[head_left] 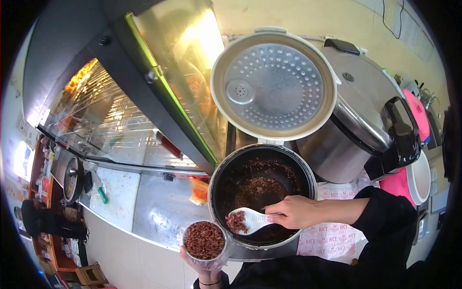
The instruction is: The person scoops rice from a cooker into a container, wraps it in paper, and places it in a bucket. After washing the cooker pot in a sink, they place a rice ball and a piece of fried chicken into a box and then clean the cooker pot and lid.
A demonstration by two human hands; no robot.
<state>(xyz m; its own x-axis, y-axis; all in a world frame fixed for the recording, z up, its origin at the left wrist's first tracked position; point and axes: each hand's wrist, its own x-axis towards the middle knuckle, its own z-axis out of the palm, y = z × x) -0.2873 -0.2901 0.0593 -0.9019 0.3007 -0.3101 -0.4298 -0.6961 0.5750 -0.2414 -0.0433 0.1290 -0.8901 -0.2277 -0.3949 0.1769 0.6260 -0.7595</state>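
Rice [204, 240], dark reddish brown, fills the small bowl [206, 260] in your left grip [201, 270], which is closed around its underside and side, with clear film bunched about it. You have that bowl at the near edge of the worktop [163, 209], just beside the open cooker [226, 185]. Your right grip [292, 212] is narrow, closed on the handle of a white paddle [255, 221]; its blade carries a small clump of the same rice over the cooker's near left part. Inside the black pot, you see more grains scattered over the bottom and stuck to the far wall.

To the cooker's right, pink-printed paper [332, 238] covers the worktop. To its left lies an orange and red piece [198, 191], too unclear to name. Farther left, a white board [118, 192] lies along the near edge.

Beyond the pot, the cooker's lid [279, 86] stands raised, dimpled metal facing you. Right of it is a steel cooker [332, 144], shut, with a pink tub [397, 185] past it. A lit glass cabinet [115, 120] rises at the worktop's far left, and a person [43, 219] in dark clothes is well apart at far left.
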